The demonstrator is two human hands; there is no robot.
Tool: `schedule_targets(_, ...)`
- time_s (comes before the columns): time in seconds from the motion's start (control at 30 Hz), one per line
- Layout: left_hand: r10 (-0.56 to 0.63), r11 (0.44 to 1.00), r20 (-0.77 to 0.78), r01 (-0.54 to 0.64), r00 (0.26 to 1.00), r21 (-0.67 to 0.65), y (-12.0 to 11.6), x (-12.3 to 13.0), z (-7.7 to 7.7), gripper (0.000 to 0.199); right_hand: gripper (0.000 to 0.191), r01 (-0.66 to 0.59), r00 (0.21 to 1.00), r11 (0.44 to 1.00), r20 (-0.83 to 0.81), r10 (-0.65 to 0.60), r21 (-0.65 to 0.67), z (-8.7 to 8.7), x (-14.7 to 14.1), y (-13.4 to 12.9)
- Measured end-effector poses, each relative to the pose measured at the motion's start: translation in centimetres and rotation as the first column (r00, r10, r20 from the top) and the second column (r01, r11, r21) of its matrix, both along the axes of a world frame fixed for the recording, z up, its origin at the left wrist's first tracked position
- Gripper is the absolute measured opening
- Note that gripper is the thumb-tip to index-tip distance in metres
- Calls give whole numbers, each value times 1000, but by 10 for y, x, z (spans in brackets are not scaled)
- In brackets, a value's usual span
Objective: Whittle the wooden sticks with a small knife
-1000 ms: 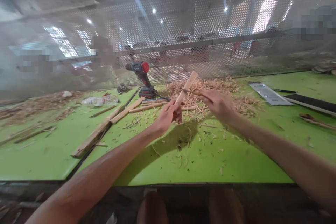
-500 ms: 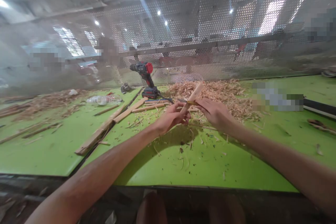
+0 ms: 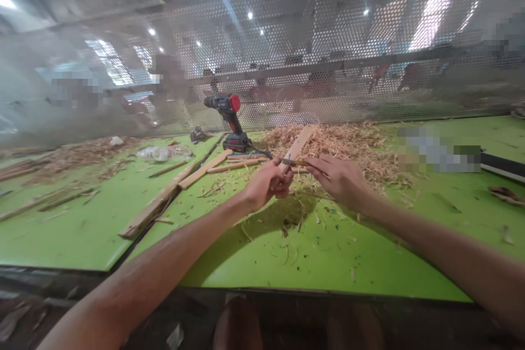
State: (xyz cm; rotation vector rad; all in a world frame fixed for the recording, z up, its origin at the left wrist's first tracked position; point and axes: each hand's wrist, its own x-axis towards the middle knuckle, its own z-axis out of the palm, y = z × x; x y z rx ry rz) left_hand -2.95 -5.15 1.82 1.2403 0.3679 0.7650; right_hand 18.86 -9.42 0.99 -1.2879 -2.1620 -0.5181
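Observation:
My left hand [image 3: 268, 183] is closed round the lower end of a flat, pale wooden strip [image 3: 301, 141], which points up and away over the shavings. My right hand [image 3: 338, 178] grips the handle of a thin knife [image 3: 301, 163]. The blade lies across the strip just above my left fingers, and its tip is close to my left thumb. A small dark mark shows on the strip near the blade. Both hands are above the green table [image 3: 328, 262].
Behind my hands is a heap of wood shavings [image 3: 353, 139]. A cordless drill [image 3: 232, 120] stands left of it, with wooden strips [image 3: 205, 169] nearby. A plastic bottle [image 3: 164, 152] lies further left. A perforated screen [image 3: 279, 65] runs along the back.
The wooden strip has turned so that its broad face shows, and the knife lies lower across it. My left fingers are wrapped more closely round the strip.

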Motion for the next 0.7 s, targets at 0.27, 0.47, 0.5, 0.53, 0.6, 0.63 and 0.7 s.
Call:
schedule_targets(0.27,96,990,1,-96,995,104,0,1,-5,12,46,29,998,1000,57,-30,6,2,-6,-4)
schedule_targets(0.47,155,972,-49,-143,987,188,-2,3,-6,20,44,51,996,999,78,-51,1,2,-5,-5)
schedule_targets(0.5,160,968,-57,-146,985,202,-2,4,-6,22,44,51,995,999,82,-52,10,2,-5,-5)
schedule_targets(0.53,172,964,-68,-154,983,217,-3,4,-6,22,43,50,995,999,86,-52,17,2,-5,-5)
schedule_targets(0.6,203,953,-89,-175,975,248,-2,4,-6,23,43,42,995,999,91,-43,14,2,-6,-5)
schedule_targets(0.63,218,947,-95,-187,971,263,-2,5,-7,23,44,37,995,999,92,-37,1,2,-6,-5)
schedule_targets(0.7,246,934,-101,-208,964,291,-1,5,-8,24,45,37,995,999,92,-34,-30,1,-6,-5)
